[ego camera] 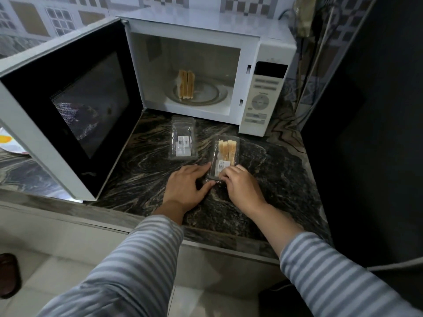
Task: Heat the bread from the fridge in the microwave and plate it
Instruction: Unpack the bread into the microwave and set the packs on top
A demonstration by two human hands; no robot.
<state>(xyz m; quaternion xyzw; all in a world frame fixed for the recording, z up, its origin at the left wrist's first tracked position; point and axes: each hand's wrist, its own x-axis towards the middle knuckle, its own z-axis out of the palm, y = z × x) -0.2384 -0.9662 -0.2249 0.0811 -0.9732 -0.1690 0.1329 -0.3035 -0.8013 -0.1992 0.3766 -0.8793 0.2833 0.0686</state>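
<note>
1. Holding the near end of a clear plastic pack (223,160), both hands work at it on the dark marble counter (263,170).
2. The left hand (186,186) lies mostly flat on the counter, its fingers nearly straight, and its thumb and forefinger touch the pack's near left corner.
3. The right hand (240,186) has curled fingers that pinch the near edge of the pack.
4. Inside this pack some slices of bread (226,148) stand on edge, at its far end.
5. A second clear pack (183,139) lies just beside it, to the left and farther back; it looks empty.
6. The microwave (265,88) stands behind, with its door (75,106) swung wide to the left.
7. In its chamber, more bread slices (186,84) stand on a plate (212,94).
</note>
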